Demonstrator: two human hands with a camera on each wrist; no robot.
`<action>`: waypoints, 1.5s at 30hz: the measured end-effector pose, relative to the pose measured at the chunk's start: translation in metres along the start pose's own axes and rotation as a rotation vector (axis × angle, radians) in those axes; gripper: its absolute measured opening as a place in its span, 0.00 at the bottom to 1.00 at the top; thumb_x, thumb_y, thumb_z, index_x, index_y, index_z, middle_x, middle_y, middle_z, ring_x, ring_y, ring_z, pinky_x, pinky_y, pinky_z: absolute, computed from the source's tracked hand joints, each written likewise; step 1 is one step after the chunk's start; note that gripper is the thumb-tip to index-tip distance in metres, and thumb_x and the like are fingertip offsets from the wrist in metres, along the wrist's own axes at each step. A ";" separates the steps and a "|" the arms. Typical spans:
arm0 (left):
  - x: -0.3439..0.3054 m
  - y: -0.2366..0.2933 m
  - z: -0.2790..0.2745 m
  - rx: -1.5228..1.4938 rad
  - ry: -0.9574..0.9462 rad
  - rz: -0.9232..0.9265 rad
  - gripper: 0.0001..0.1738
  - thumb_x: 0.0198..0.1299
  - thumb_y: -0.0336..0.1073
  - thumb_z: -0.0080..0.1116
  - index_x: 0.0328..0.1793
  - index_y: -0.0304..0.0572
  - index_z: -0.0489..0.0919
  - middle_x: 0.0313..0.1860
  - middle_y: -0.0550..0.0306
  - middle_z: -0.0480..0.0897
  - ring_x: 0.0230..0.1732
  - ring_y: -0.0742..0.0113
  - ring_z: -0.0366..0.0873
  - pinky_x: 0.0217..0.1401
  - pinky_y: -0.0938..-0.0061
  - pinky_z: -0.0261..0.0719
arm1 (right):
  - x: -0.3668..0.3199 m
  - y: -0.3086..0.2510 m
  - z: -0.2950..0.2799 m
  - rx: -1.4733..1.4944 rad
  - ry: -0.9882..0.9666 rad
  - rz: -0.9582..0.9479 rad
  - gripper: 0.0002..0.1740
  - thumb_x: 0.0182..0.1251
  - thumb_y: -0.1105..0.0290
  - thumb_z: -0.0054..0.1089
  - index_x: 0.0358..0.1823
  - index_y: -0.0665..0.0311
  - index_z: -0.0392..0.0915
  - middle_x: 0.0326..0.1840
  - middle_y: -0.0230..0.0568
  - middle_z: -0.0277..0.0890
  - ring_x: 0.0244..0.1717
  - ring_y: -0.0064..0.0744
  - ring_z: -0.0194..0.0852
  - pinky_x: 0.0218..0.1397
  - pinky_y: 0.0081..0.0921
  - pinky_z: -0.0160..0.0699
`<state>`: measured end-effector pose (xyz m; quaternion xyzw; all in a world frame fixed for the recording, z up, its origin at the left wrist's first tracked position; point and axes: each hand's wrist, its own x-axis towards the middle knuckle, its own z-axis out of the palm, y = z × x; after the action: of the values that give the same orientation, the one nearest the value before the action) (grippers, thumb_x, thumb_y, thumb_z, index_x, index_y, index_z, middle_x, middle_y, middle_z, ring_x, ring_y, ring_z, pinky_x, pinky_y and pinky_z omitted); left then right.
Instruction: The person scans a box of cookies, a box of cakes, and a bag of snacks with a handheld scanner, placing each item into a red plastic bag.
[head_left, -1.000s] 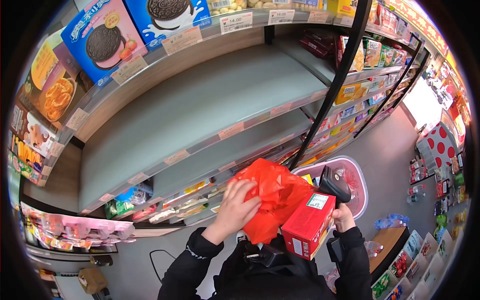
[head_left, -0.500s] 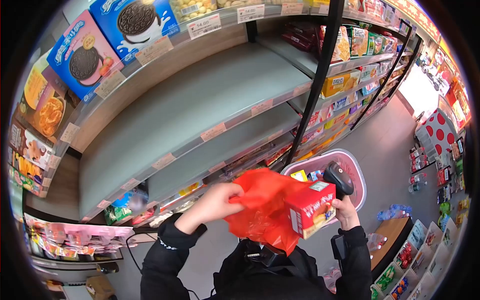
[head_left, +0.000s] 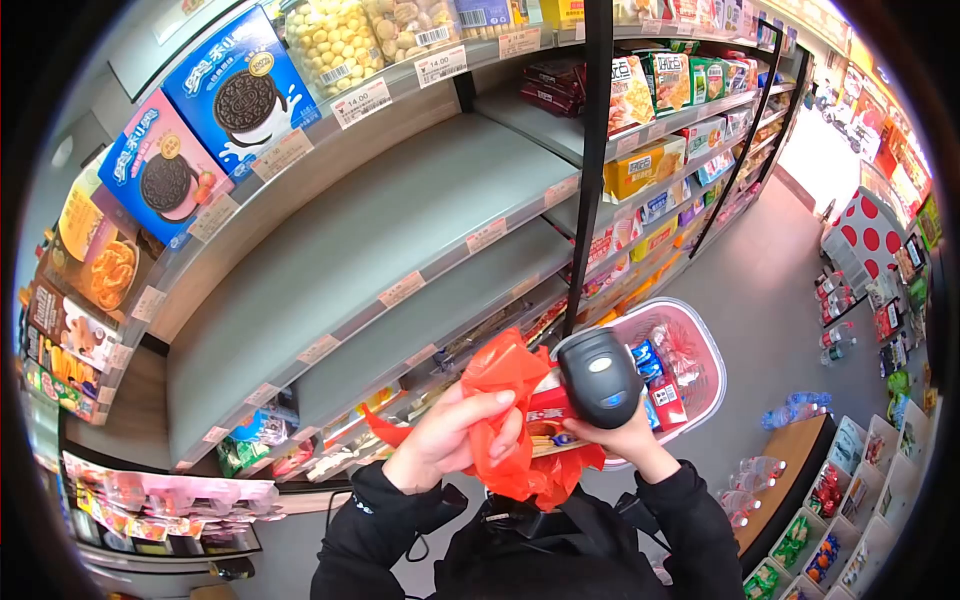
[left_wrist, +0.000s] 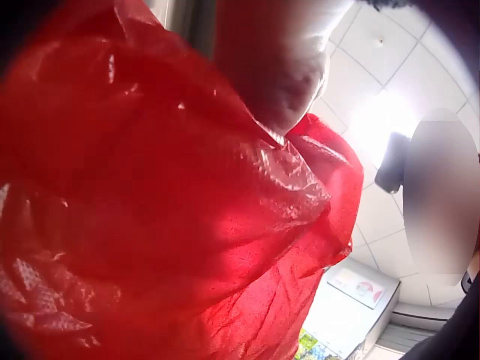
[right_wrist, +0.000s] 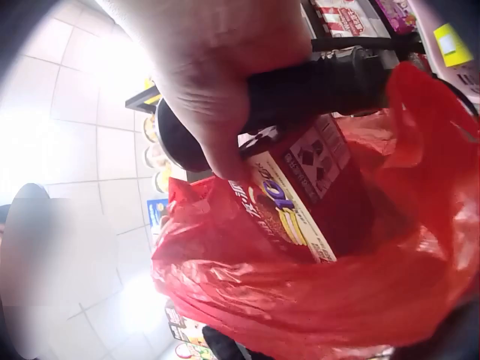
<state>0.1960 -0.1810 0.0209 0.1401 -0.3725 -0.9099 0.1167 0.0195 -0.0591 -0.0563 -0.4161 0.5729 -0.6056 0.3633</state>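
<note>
The left hand [head_left: 455, 435], fingers curling, is pinching the red bag's [head_left: 505, 375] mouth at 6 o'clock in the head view. The right hand [head_left: 625, 440] is gripping a black scanner [head_left: 598, 375] and steadying the red box [right_wrist: 315, 187], which is sitting partly inside the bag. Judging by this, the box is going in. Finishing calls for widening the mouth and pushing the box deeper. The pink basket [head_left: 715, 350] is sitting at 3 o'clock of the hands. The box is showing "10"; a shelf tag [head_left: 361, 100] at 11 o'clock is showing "14.00", beside blue Oreo boxes [head_left: 240, 95].
</note>
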 end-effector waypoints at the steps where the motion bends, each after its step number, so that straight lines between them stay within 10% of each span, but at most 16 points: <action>1: -0.003 0.004 0.003 -0.020 -0.063 0.031 0.16 0.61 0.36 0.43 0.54 0.40 0.64 0.15 0.55 0.69 0.15 0.70 0.66 0.21 0.78 0.67 | 0.002 -0.004 0.004 -0.026 -0.054 0.099 0.31 0.37 0.73 0.72 0.46 0.65 0.69 0.44 0.34 0.72 0.45 0.23 0.67 0.51 0.22 0.65; 21: -0.064 0.028 -0.006 -0.137 -0.115 0.628 0.28 0.57 0.33 0.38 0.66 0.44 0.54 0.12 0.60 0.66 0.08 0.76 0.59 0.13 0.85 0.61 | 0.023 0.030 0.073 -0.179 -0.423 -0.108 0.23 0.48 0.64 0.64 0.46 0.63 0.69 0.41 0.46 0.74 0.43 0.42 0.73 0.46 0.27 0.70; 30: -0.089 0.019 -0.029 -0.220 0.028 0.756 0.29 0.54 0.33 0.40 0.65 0.43 0.55 0.11 0.56 0.67 0.05 0.74 0.58 0.08 0.84 0.59 | 0.027 0.041 0.016 0.338 -0.364 0.287 0.20 0.51 0.79 0.56 0.48 0.65 0.69 0.43 0.37 0.74 0.40 0.20 0.70 0.40 0.20 0.70; 36: -0.101 0.009 -0.020 -0.182 0.044 0.826 0.30 0.51 0.32 0.43 0.64 0.42 0.55 0.11 0.55 0.67 0.06 0.73 0.61 0.08 0.82 0.60 | 0.032 0.081 0.018 0.617 -0.543 0.649 0.26 0.52 0.81 0.52 0.56 0.65 0.63 0.52 0.41 0.68 0.54 0.36 0.68 0.46 0.28 0.74; 45: -0.132 -0.018 -0.006 -0.162 0.215 0.986 0.31 0.50 0.33 0.44 0.63 0.41 0.55 0.11 0.54 0.67 0.05 0.71 0.61 0.07 0.82 0.60 | 0.057 0.080 0.073 0.451 -0.965 0.733 0.25 0.48 0.75 0.60 0.51 0.65 0.69 0.46 0.37 0.71 0.44 0.25 0.68 0.39 0.23 0.70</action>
<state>0.3193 -0.1308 0.0259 0.0309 -0.3086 -0.7531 0.5801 0.0615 -0.1465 -0.1312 -0.3324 0.3086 -0.2925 0.8419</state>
